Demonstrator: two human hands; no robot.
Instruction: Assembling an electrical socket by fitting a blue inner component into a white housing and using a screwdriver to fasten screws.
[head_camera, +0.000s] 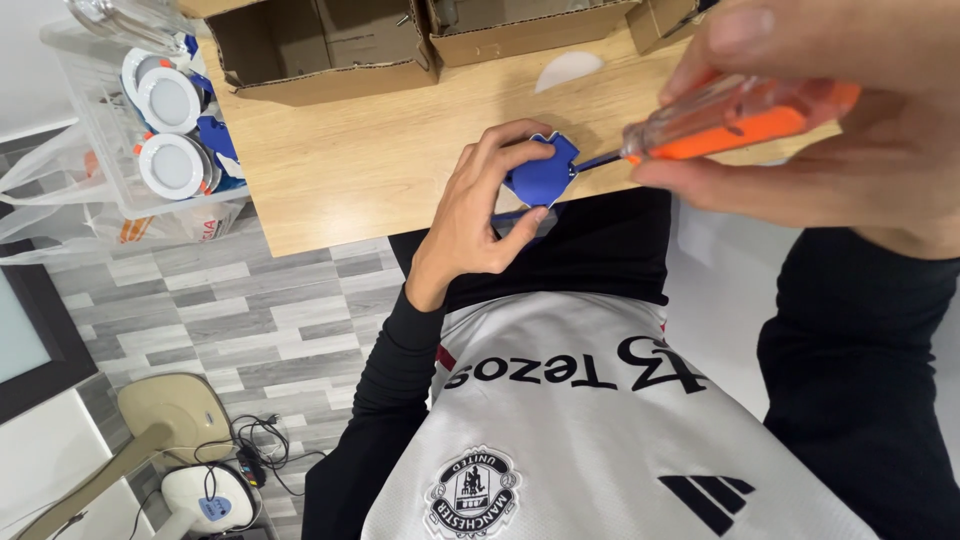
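Near the middle of the frame the left hand (478, 215) grasps a small blue plastic part (543, 172), fingers curled over its top edge and thumb pressed up from below – its grip is clenched on that part, held just off the near edge of the wooden tabletop (390, 150), above the person's lap. In the upper right of the frame the right hand (850, 120), large and close to the camera, is clenched on a screwdriver with a clear and orange handle (735, 115); the handle runs between the thumb below and the fingers above. The screwdriver's dark shaft slants down and left, and its tip meets the right side of the blue part.

Along the top of the frame open cardboard boxes (320, 50) stand on the tabletop, with a small white disc (568, 68) lying to the right of them. In the upper left a clear plastic bin (110, 150) holds round white light fittings (172, 165) – blue pieces show among them. In the lower left, on the grey wood-pattern floor (250, 320), stand a beige device (180, 410) and a tangle of black cable
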